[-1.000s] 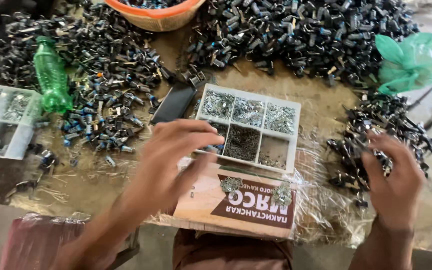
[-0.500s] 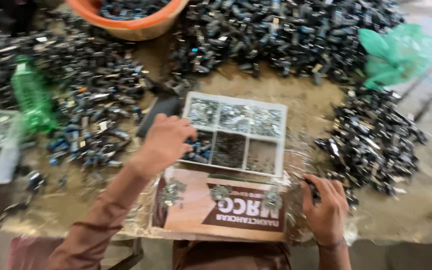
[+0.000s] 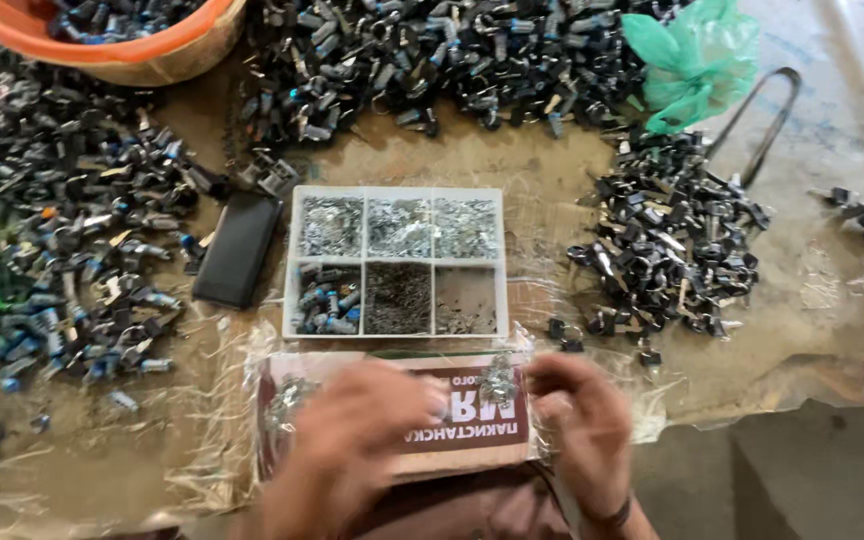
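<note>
Head view, both hands low in frame above a reddish-brown cardboard box (image 3: 472, 440) wrapped in clear plastic film (image 3: 222, 420). Left hand (image 3: 352, 450) blurred by motion, fingers curled loosely downward over the box top — grasp not discernible, so whether anything is pinched cannot be told. Right hand (image 3: 577, 420) with fingertips drawn together near a small cluster of bright metal parts (image 3: 499, 380) lying on the box lid, just beyond and between the two sets of fingertips; contact with the cluster unclear. Directly past the fingertips, a white six-compartment tray (image 3: 292, 260): far row holding silvery parts, near row holding blue-and-black pieces, dark fine bits, and a thinly filled cell — apparently set close so sorted parts stay within short reach. Left of the tray, a flat black rectangular case (image 3: 237, 250). Further left, a spread of black and blue small components (image 3: 72, 250); to the right of the right-hand fingers, a separate black pile (image 3: 672, 240) — kept apart, seemingly by kind. Far beyond, a larger heap (image 3: 432, 60), an orange basin (image 3: 142, 55) and a green plastic bag (image 3: 697, 55).
</note>
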Action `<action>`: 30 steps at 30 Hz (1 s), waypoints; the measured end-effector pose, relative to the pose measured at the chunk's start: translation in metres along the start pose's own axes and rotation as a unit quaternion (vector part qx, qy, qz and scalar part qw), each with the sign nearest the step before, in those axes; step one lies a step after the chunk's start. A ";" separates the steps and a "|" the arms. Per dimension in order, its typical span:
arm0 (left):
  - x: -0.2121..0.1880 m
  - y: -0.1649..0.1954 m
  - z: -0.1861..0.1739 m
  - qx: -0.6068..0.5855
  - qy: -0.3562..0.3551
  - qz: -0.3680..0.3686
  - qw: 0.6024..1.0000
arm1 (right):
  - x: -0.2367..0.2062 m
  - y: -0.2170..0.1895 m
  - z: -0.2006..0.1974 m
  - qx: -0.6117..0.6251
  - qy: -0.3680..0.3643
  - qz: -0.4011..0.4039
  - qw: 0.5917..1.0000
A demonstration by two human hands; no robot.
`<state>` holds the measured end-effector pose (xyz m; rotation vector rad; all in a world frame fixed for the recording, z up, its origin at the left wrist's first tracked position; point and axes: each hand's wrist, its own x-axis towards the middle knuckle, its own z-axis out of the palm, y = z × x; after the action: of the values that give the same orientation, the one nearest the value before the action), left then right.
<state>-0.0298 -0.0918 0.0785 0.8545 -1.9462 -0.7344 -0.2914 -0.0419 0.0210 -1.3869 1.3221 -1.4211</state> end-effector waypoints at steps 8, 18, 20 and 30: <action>-0.005 0.002 0.053 -0.083 0.102 -0.063 0.989 | 0.002 0.028 0.026 0.373 -0.082 0.226 0.896; -0.014 -0.019 0.057 0.089 0.112 -0.030 0.989 | 0.013 0.026 0.052 0.080 -0.116 0.133 0.981; -0.014 -0.020 0.054 0.086 0.113 -0.027 0.990 | 0.018 0.022 0.051 0.122 -0.132 0.173 0.968; -0.006 -0.042 0.038 0.110 0.143 -0.087 0.980 | 0.076 0.000 0.065 -0.134 -0.119 0.037 0.983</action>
<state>-0.0494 -0.1059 0.0271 1.2086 -1.7274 -0.4695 -0.2382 -0.1261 0.0302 -1.6080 1.4268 -1.0186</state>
